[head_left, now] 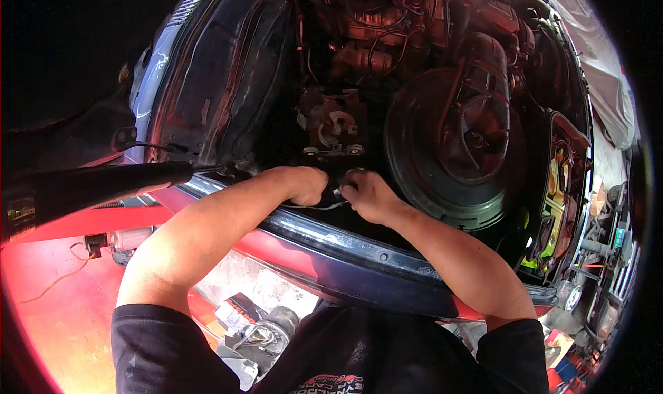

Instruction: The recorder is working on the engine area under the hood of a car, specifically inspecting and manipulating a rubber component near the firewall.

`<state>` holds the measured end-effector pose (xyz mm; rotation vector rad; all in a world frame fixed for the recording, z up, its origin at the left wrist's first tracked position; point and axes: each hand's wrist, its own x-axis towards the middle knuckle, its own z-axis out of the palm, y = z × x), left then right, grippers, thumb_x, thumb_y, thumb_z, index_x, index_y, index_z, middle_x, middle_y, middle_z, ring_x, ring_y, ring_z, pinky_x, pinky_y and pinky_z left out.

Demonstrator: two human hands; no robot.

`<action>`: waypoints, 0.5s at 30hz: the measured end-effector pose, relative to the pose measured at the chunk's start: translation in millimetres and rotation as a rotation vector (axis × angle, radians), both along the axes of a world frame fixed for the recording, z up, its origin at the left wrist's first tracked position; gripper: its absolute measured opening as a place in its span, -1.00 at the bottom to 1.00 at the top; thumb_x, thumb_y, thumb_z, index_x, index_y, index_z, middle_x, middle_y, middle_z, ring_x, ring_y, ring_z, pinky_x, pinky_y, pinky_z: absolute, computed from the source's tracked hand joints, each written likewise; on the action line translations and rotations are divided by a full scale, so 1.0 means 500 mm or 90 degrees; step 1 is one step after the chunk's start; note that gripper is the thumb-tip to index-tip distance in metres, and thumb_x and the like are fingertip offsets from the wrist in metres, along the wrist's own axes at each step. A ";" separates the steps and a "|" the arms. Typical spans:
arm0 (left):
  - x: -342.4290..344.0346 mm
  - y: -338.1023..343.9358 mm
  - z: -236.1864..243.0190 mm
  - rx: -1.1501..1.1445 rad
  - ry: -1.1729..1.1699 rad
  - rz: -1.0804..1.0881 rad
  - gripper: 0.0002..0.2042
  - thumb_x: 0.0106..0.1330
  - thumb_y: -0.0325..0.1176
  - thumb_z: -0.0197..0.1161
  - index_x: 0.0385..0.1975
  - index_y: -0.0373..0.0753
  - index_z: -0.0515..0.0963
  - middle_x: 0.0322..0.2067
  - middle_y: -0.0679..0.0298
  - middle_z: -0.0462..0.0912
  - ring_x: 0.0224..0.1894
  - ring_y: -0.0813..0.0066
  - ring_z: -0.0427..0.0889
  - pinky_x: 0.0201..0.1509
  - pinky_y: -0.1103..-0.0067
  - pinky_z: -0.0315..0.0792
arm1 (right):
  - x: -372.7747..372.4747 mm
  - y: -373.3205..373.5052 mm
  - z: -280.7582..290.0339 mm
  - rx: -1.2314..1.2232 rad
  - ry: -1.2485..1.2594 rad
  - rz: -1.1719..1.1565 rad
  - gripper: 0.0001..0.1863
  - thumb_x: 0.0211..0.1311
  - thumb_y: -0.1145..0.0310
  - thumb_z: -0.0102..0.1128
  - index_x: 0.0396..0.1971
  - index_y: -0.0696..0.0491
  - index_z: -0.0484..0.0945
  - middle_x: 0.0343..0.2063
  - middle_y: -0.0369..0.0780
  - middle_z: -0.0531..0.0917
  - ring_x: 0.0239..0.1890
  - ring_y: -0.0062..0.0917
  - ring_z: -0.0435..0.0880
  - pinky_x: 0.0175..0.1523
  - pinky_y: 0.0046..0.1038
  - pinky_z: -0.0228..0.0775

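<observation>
Both my hands reach over the dark blue front panel [324, 238] into a car's engine bay. My left hand [307, 186] is closed in a fist, with its palm side hidden. Just to its right, my right hand [371, 195] has its fingers curled and pinched around something small that I cannot make out. A thin pale wire [331, 207] runs below and between the hands; whether either hand holds it is unclear. Straight ahead of them sits a worn metal bracket [335, 121] with round fittings at its near edge.
Right of my hands stands a large round black air filter housing [414, 142] with a wide duct [487, 111] on top. Yellow-green parts [549, 228] line the right side. From the left juts a thick black tube [110, 187]. A box [238, 312] lies below the bumper.
</observation>
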<state>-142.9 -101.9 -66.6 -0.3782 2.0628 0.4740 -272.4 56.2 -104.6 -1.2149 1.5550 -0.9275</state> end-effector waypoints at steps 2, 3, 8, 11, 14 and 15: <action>0.005 -0.003 0.012 -0.001 0.025 0.004 -0.65 0.19 -0.42 0.25 -0.03 -0.41 0.66 -0.10 -0.25 0.71 -0.01 -0.16 0.72 0.09 0.19 0.58 | -0.006 -0.008 0.013 0.166 -0.139 0.021 -0.69 0.38 0.33 0.06 -0.12 0.28 0.61 -0.33 -0.07 0.72 -0.39 -0.39 0.72 -0.14 -0.33 0.55; 0.005 -0.004 0.017 -0.001 0.051 0.005 -0.62 0.20 -0.36 0.31 0.01 -0.40 0.65 -0.12 -0.26 0.72 0.00 -0.15 0.72 0.11 0.19 0.57 | -0.011 -0.007 0.006 0.140 -0.182 0.009 -0.70 0.40 0.34 0.05 -0.14 0.29 0.60 -0.33 -0.11 0.72 -0.44 -0.49 0.69 -0.20 -0.37 0.54; 0.008 -0.001 0.059 0.023 0.198 0.084 -0.42 0.19 -0.19 0.45 0.20 -0.30 0.52 -0.11 -0.25 0.70 0.02 -0.17 0.69 0.15 0.19 0.54 | -0.013 -0.009 0.003 0.146 -0.264 -0.033 -0.72 0.42 0.36 0.03 -0.14 0.30 0.56 -0.32 -0.13 0.72 -0.49 -0.56 0.67 -0.26 -0.42 0.52; 0.014 -0.006 0.063 0.054 0.268 0.113 -0.39 0.22 -0.18 0.45 0.26 -0.27 0.47 -0.10 -0.24 0.70 0.03 -0.19 0.68 0.17 0.19 0.53 | -0.011 -0.011 -0.003 0.159 -0.270 -0.067 -0.73 0.43 0.36 0.01 -0.14 0.27 0.54 -0.35 -0.15 0.70 -0.49 -0.54 0.68 -0.35 -0.45 0.48; 0.008 0.005 0.080 0.084 0.291 0.147 -0.42 0.26 -0.25 0.39 0.28 -0.27 0.44 -0.07 -0.23 0.69 0.05 -0.21 0.66 0.19 0.20 0.53 | -0.012 -0.013 -0.008 0.160 -0.347 -0.089 -0.76 0.44 0.35 -0.03 -0.17 0.21 0.53 -0.42 -0.18 0.66 -0.55 -0.55 0.62 -0.46 -0.48 0.39; 0.004 0.011 0.088 0.086 0.277 0.173 -0.43 0.26 -0.28 0.36 0.28 -0.28 0.43 -0.06 -0.23 0.69 0.07 -0.22 0.66 0.20 0.20 0.53 | -0.013 -0.016 -0.002 0.214 -0.331 -0.087 -0.78 0.43 0.36 -0.03 -0.20 0.19 0.53 -0.47 -0.20 0.64 -0.58 -0.56 0.58 -0.50 -0.49 0.35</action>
